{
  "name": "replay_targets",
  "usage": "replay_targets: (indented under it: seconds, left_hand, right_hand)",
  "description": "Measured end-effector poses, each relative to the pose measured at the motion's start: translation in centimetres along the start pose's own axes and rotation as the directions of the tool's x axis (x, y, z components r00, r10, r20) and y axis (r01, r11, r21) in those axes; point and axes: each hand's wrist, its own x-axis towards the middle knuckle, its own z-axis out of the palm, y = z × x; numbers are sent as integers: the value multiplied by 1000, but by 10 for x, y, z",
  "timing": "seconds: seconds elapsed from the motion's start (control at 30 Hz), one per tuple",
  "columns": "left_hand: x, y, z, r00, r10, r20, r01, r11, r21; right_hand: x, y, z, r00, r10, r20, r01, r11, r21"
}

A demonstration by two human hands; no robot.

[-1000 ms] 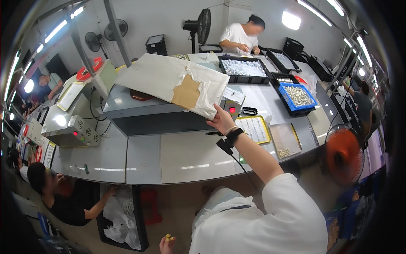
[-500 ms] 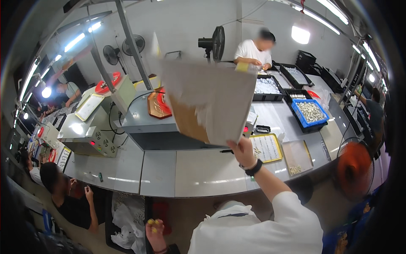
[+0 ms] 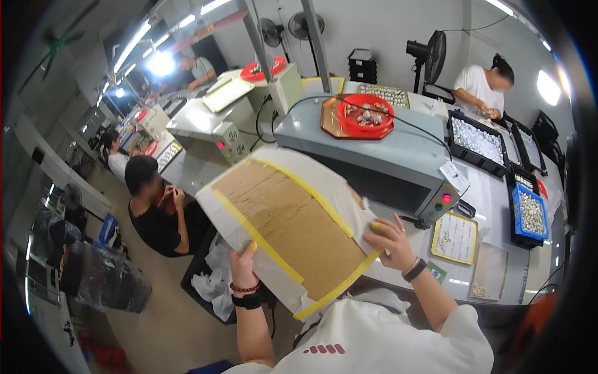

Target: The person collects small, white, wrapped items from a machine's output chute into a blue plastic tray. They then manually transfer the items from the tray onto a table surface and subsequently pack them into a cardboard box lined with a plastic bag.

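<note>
- Lettering: no words or numbers legible.
- White shirt (image 3: 398, 340): row of slanted maroon marks, not readable as text.
- Paper slip (image 3: 455, 176) on the grey machine (image 3: 305, 134): faint print, too small.
- Green card (image 3: 436, 272) on the worktop (image 3: 458, 285): pale marking, unreadable.

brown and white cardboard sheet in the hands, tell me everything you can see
The brown and white sheet looks like cardboard, its scuffed brown middle bordered by white, papery margins. Yellow tape strips run along the brown area's long sides and near end. It slants in front of the grey metal box machine. The left hand grips its left edge, thumb on top; the right hand touches its right edge.
</note>
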Motion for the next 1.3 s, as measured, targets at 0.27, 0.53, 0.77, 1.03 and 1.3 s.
replay_targets:
  seconds: [0.27, 0.53, 0.77, 1.03, 1.3]
  left_hand:
    - [-119, -20, -28, 892, 309, -331, -216, 933, 287]
    - [-254, -1, -16, 603, 412, -683, -63, 878, 474]
    - [-357, 5, -84, 572, 542, -615, 318, 545, 776]
    - [-420, 15, -214, 299, 531, -793, 485, 631, 606]
    - [-396, 83, -357, 870, 419, -260, 359, -178, 916]
  right_hand:
    - [90, -39, 39, 960, -59, 273, -114, 809, 577]
    - [82, -159, 191, 847, -359, 392, -55, 674, 736]
    - [24, -314, 241, 695, -606, 387, -139, 415, 899]
    - [-16, -479, 332, 677, -634, 374, -34, 481, 876]
    - [0, -502, 393, 769, -490, 411, 39, 678, 734]
